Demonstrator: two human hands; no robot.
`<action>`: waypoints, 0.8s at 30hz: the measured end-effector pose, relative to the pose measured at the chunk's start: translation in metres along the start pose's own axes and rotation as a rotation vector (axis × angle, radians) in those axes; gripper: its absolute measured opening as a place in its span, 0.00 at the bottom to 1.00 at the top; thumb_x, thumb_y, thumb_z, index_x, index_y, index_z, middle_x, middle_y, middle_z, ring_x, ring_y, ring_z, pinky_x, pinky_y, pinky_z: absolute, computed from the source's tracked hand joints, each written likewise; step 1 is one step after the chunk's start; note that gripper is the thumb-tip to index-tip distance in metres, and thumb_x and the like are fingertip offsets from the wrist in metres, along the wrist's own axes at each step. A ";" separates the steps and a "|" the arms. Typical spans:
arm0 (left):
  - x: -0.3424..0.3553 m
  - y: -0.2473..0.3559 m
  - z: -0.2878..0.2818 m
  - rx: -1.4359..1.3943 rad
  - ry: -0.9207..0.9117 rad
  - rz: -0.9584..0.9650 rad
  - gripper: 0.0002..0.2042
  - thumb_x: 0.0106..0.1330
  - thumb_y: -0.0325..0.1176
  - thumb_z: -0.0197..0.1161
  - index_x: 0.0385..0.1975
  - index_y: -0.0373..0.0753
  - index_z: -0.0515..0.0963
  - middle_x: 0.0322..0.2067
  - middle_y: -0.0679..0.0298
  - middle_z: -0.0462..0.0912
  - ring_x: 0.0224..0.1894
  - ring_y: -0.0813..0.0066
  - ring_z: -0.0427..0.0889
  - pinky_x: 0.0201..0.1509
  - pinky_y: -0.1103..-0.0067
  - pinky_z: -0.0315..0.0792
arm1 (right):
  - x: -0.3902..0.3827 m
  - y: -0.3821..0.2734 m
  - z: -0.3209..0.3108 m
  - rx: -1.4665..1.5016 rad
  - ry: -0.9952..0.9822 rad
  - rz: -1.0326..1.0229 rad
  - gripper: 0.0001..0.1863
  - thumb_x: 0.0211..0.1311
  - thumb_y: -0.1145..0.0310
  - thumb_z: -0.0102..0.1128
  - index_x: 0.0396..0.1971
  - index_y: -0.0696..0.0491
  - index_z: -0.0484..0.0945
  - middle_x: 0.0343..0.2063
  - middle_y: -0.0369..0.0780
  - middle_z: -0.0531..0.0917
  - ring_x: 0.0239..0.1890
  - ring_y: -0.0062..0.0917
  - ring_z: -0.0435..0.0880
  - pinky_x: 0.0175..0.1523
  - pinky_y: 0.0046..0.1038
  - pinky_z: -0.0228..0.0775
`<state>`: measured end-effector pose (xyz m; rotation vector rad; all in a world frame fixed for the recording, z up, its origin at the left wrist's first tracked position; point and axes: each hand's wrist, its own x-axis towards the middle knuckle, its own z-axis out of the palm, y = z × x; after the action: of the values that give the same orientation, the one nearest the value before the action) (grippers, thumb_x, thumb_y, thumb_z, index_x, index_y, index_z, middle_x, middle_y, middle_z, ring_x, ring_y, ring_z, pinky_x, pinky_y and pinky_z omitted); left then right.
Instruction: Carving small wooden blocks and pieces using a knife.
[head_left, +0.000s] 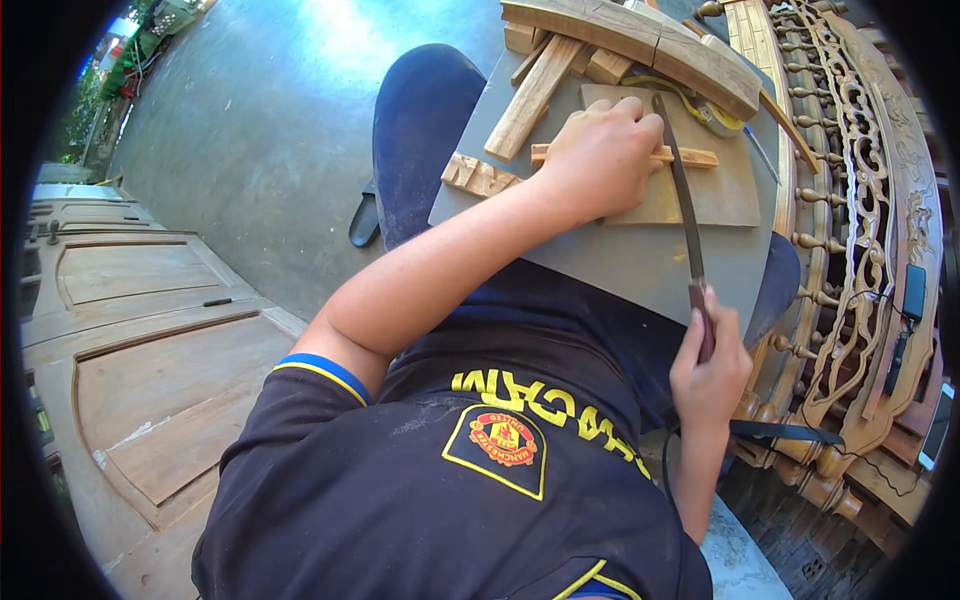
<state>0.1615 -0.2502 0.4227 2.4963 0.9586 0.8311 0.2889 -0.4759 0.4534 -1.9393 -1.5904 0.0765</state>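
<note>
My left hand [612, 155] is closed over a narrow wooden strip [697, 157], pressing it onto a flat, light-brown board [727, 195]. The strip's ends stick out on both sides of my fingers. In my right hand [712, 375] is the brown handle of a long, narrow, dark metal tool [684, 200] that looks like a file. Its tapered blade crosses the strip just right of my left fingers, its tip pointing away from me. The board lies on a grey panel [640, 268] across my lap. My left hand partly hides the strip.
Wood offcuts [535, 98] and a curved wooden piece [650, 45] lie at the panel's far side, near a yellow tape measure [722, 118]. Carved, turned woodwork [850, 180] stands close on the right, with a phone [937, 428] there. Panelled wooden doors [150, 270] lie left.
</note>
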 end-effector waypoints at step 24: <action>0.009 0.001 -0.007 -0.001 -0.028 0.021 0.09 0.64 0.35 0.68 0.37 0.37 0.81 0.38 0.57 0.82 0.45 0.51 0.82 0.50 0.63 0.75 | -0.017 0.011 -0.014 0.001 0.015 -0.053 0.15 0.66 0.78 0.61 0.52 0.55 0.78 0.36 0.45 0.87 0.32 0.43 0.88 0.34 0.38 0.81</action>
<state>0.1633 -0.2441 0.4320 2.5142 0.9241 0.8005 0.2993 -0.4984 0.4537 -1.8911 -1.6302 0.0407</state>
